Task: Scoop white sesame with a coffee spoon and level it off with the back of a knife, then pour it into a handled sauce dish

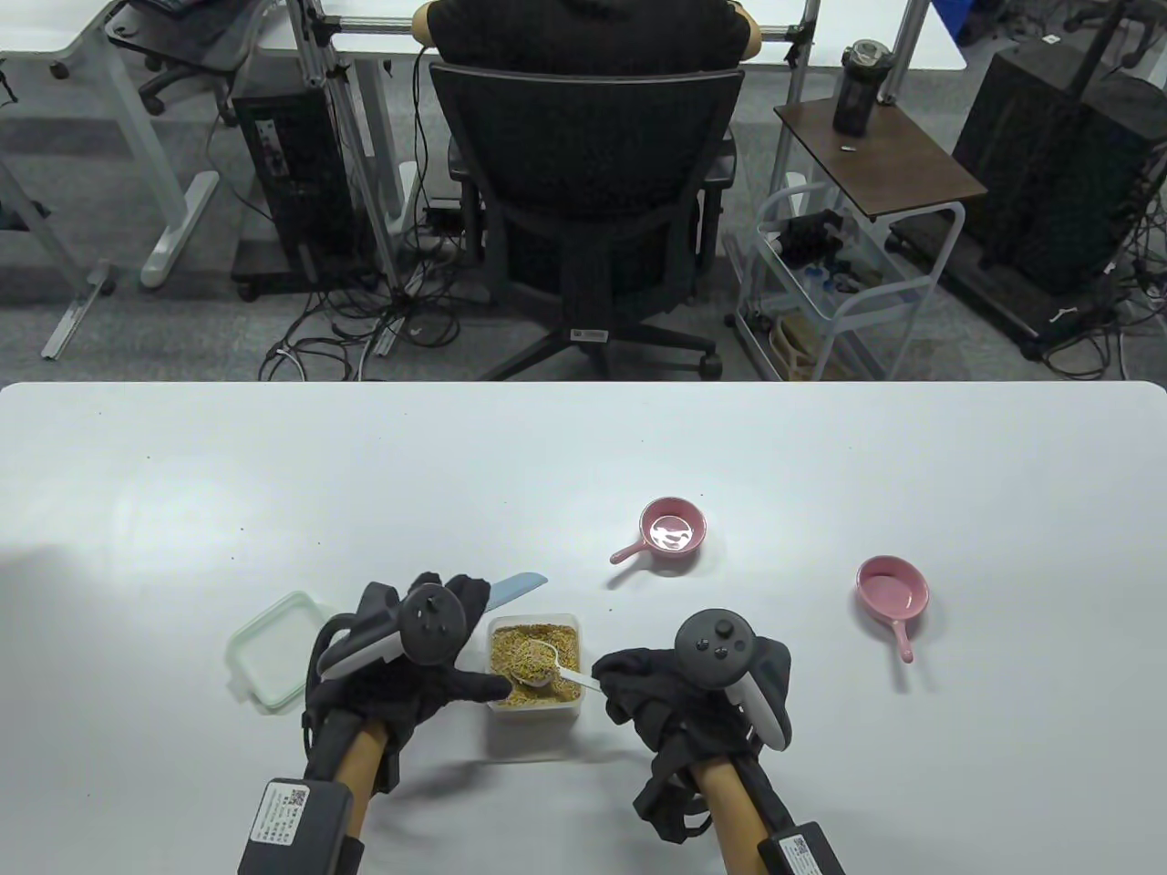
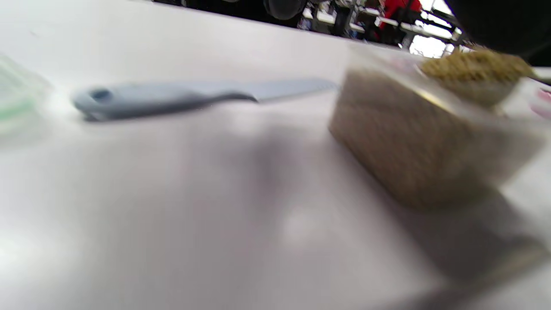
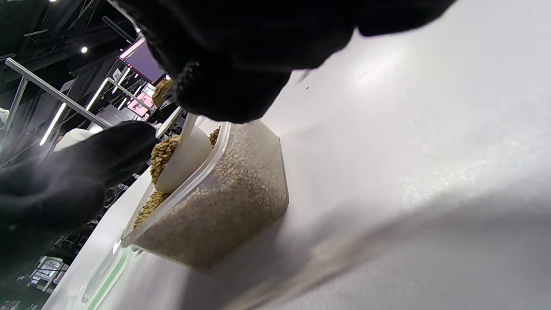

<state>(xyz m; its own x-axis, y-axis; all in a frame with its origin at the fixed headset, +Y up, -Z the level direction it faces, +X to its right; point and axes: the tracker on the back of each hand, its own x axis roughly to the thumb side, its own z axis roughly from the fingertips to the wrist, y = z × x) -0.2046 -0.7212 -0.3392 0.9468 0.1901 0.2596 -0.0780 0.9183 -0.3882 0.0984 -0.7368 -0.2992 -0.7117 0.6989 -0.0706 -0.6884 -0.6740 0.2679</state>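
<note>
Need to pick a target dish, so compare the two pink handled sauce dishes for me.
The far sauce dish lies nearer the sesame container, handle pointing left; the near sauce dish sits farther right, handle pointing toward the person. The far one shows white glare inside; the near one looks evenly pink. Both are round, pink, upright.

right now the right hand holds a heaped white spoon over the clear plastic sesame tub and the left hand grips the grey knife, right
Not quite. The grey knife lies flat on the table, ungripped, as the left wrist view shows. The right hand does hold the heaped white spoon over the clear plastic sesame tub.
</note>
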